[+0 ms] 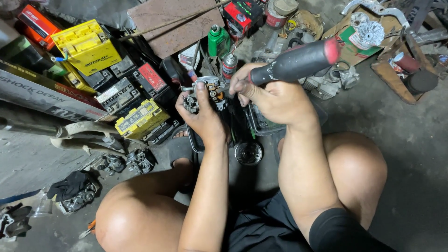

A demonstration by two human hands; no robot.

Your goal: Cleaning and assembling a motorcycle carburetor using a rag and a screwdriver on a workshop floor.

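Left hand [201,113] has its fingers wrapped tight around the carb [205,93] to steady it, right hand [270,95] fist-gripping the screwdriver [298,59], tip right by the left fingertips.

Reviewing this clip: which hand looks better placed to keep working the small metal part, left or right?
Right, probably. The right hand grips a screwdriver with a black and red handle, its tip end at the small metal engine part. The left hand is wrapped around that part, steadying it.
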